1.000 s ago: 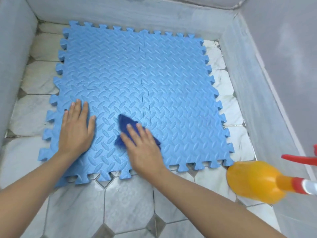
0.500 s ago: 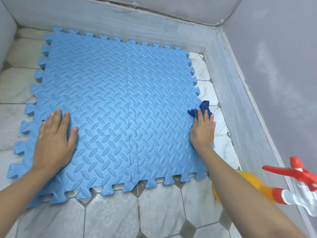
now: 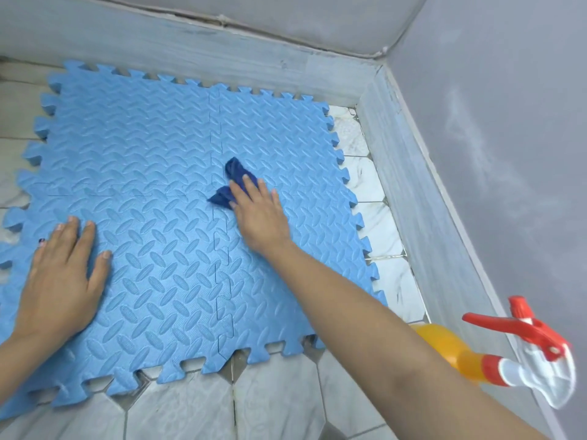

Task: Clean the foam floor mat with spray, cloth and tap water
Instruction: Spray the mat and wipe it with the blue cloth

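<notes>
A light blue foam mat (image 3: 165,160) of interlocking squares with a tread pattern lies flat on the tiled floor. My right hand (image 3: 262,214) presses a dark blue cloth (image 3: 233,181) onto the mat near its middle, with straight fingers on top of the cloth. My left hand (image 3: 63,274) lies flat, palm down, on the mat's near left part. An orange spray bottle (image 3: 451,347) with a red and white trigger head (image 3: 536,344) sits at the right, partly hidden behind my right forearm.
Grey marbled floor tiles (image 3: 286,404) surround the mat. A grey skirting and wall (image 3: 444,217) run close along the right side, and another wall (image 3: 190,39) runs behind the mat. No tap is in view.
My right hand has slid the cloth from the mat's right edge back toward the middle. The left hand has stayed flat on the mat. The view has shifted slightly.
</notes>
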The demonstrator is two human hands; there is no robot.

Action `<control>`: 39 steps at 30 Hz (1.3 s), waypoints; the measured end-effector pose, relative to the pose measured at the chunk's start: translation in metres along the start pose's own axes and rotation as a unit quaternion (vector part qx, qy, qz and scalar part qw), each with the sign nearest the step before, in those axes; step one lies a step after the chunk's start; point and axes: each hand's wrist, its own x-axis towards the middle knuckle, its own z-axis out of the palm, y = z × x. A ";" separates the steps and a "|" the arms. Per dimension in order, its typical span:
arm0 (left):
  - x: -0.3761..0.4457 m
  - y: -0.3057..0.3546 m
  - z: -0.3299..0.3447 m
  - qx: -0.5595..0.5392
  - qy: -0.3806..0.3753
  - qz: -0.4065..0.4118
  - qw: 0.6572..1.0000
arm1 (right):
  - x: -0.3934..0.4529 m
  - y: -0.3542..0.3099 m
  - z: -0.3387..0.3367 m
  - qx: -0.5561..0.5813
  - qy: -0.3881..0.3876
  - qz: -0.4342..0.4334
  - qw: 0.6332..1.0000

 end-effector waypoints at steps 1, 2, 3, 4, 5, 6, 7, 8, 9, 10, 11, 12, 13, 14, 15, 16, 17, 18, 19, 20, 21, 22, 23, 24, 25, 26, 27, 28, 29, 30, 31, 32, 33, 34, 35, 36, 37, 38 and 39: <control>-0.001 0.002 -0.003 0.005 0.006 0.004 1.000 | 0.012 0.020 -0.009 0.005 0.007 0.047 0.999; -0.002 0.004 -0.006 0.004 0.013 0.010 1.000 | 0.020 0.042 -0.018 0.001 0.018 0.096 0.995; -0.003 0.006 -0.008 0.001 0.020 0.016 1.000 | 0.022 0.065 -0.026 -0.005 0.030 0.145 0.989; -0.004 0.008 -0.010 0.000 0.025 0.021 0.999 | 0.017 0.087 -0.031 -0.005 0.039 0.192 0.981; -0.005 0.009 -0.011 0.001 0.028 0.023 0.999 | 0.007 0.106 -0.035 0.000 0.047 0.231 0.972; -0.006 0.009 -0.012 0.003 0.032 0.024 0.999 | -0.006 0.119 -0.037 0.008 0.057 0.260 0.964; -0.007 0.010 -0.013 0.005 0.035 0.025 0.999 | -0.023 0.126 -0.037 0.019 0.069 0.281 0.957; -0.007 0.011 -0.013 0.008 0.039 0.026 0.999 | -0.039 0.126 -0.033 0.030 0.084 0.295 0.951; -0.007 0.012 -0.013 0.013 0.043 0.025 0.999 | -0.055 0.119 -0.026 0.039 0.098 0.300 0.948; -0.007 0.013 -0.013 0.019 0.044 0.027 0.998 | -0.071 0.107 -0.019 0.038 0.107 0.291 0.950; -0.008 0.014 -0.013 0.025 0.044 0.031 0.998 | -0.088 0.091 -0.011 0.025 0.111 0.268 0.957; -0.008 0.015 -0.014 0.028 0.041 0.030 0.998 | -0.104 0.072 -0.003 0.006 0.108 0.227 0.968; -0.008 0.017 -0.014 0.031 0.035 0.028 0.999 | -0.121 0.052 0.005 -0.011 0.097 0.173 0.980; -0.008 0.019 -0.015 0.036 0.031 0.028 0.998 | -0.138 0.033 0.012 -0.022 0.079 0.112 0.990; -0.009 0.020 -0.015 0.046 0.028 0.035 0.998 | -0.154 0.018 0.019 -0.032 0.054 0.043 0.997; -0.009 0.022 -0.016 0.056 0.024 0.047 0.997 | -0.168 0.008 0.024 -0.047 0.032 -0.022 0.998; -0.009 0.023 -0.015 0.065 0.018 0.058 0.996 | -0.178 0.006 0.026 -0.065 0.019 -0.070 0.995; -0.009 0.025 -0.015 0.067 0.009 0.065 0.996 | -0.182 0.011 0.026 -0.075 0.015 -0.086 0.993; -0.008 0.028 -0.015 0.061 0.000 0.064 0.996 | -0.180 0.023 0.023 -0.076 0.023 -0.062 0.995; -0.008 0.031 -0.016 0.049 -0.004 0.055 0.997 | -0.175 0.035 0.019 -0.072 0.039 -0.007 0.997; -0.008 0.034 -0.017 0.034 -0.002 0.042 0.999 | -0.168 0.048 0.014 -0.063 0.055 0.059 0.995; -0.008 0.037 -0.018 0.023 0.002 0.033 0.999 | -0.157 0.060 0.008 -0.055 0.068 0.122 0.989; -0.009 0.038 -0.017 0.020 0.004 0.034 0.999 | -0.144 0.072 0.003 -0.049 0.080 0.177 0.980; -0.010 0.039 -0.016 0.022 0.001 0.042 0.999 | -0.128 0.081 -0.003 -0.041 0.095 0.219 0.970; -0.010 0.039 -0.014 0.023 -0.005 0.052 0.998 | -0.110 0.086 -0.010 -0.028 0.108 0.254 0.961; -0.011 0.039 -0.013 0.022 -0.009 0.058 0.998 | -0.090 0.086 -0.016 -0.008 0.120 0.285 0.951; -0.012 0.038 -0.013 0.020 -0.009 0.061 0.998 | -0.070 0.081 -0.018 0.014 0.127 0.307 0.943; -0.013 0.038 -0.013 0.016 -0.008 0.061 0.998 | -0.052 0.073 -0.017 0.025 0.130 0.306 0.943; -0.014 0.038 -0.013 0.011 -0.005 0.059 0.998 | -0.036 0.059 -0.013 0.020 0.131 0.276 0.952; -0.013 0.038 -0.014 0.006 -0.004 0.056 0.998 | -0.022 0.039 -0.006 0.004 0.129 0.218 0.967; -0.013 0.038 -0.014 0.003 -0.003 0.054 0.999 | -0.009 0.016 0.001 -0.015 0.119 0.145 0.982; -0.013 0.038 -0.013 -0.001 -0.003 0.052 0.999 | 0.004 -0.008 0.007 -0.028 0.104 0.067 0.992; -0.012 0.038 -0.012 -0.007 -0.001 0.051 0.999 | 0.016 -0.029 0.013 -0.036 0.085 -0.008 0.996; -0.011 0.037 -0.011 -0.014 0.001 0.050 0.999 | 0.028 -0.047 0.018 -0.046 0.063 -0.077 0.994; -0.010 0.037 -0.011 -0.020 0.003 0.051 0.999 | 0.041 -0.061 0.020 -0.058 0.041 -0.129 0.989; -0.010 0.037 -0.011 -0.025 0.004 0.051 0.998 | 0.055 -0.068 0.019 -0.068 0.024 -0.160 0.985; -0.010 0.036 -0.011 -0.029 0.004 0.049 0.998 | 0.070 -0.068 0.017 -0.077 0.013 -0.172 0.982; -0.010 0.035 -0.011 -0.033 0.002 0.046 0.998 | 0.085 -0.062 0.012 -0.083 0.008 -0.165 0.983; -0.011 0.035 -0.011 -0.035 -0.001 0.041 0.999 | 0.097 -0.052 0.007 -0.087 0.008 -0.144 0.986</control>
